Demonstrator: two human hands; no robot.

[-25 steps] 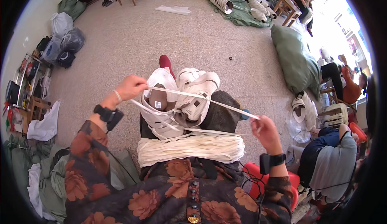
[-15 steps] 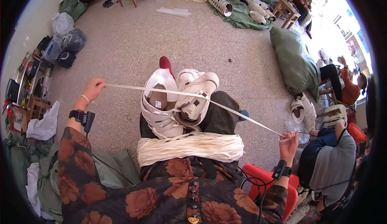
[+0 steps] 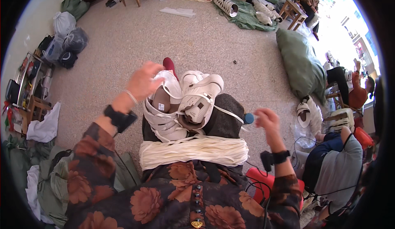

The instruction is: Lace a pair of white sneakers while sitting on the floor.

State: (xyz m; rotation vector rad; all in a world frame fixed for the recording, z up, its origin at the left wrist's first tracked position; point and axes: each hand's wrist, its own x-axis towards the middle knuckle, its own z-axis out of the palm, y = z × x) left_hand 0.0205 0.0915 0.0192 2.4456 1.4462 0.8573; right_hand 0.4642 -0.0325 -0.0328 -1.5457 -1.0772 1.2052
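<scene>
Two white shoes lie side by side on my lap. The left shoe (image 3: 163, 122) shows its brown insole, and the right shoe (image 3: 207, 89) lies sole-edge outward against it. A flat white shoelace (image 3: 227, 113) runs slack over the right shoe and droops toward the right. My left hand (image 3: 145, 81) hovers by the left shoe's upper left edge, thumb and fingers apart, slightly blurred. My right hand (image 3: 268, 122) hangs in the air right of the lace end, fingers loosely bent and blurred, with no lace visible in it. A bundle of white laces (image 3: 193, 150) lies across my lap.
A blue-capped bottle (image 3: 248, 118) stands close by my right knee. A red stool (image 3: 263, 183) is at lower right, beside a seated person (image 3: 339, 163). A large green sack (image 3: 300, 60) lies at right. Bags (image 3: 66, 33) and a shelf (image 3: 29, 78) line the left wall.
Both hands have come inward from a wide spread. The lace, held taut between them before, is now let go and slack across the right shoe.
</scene>
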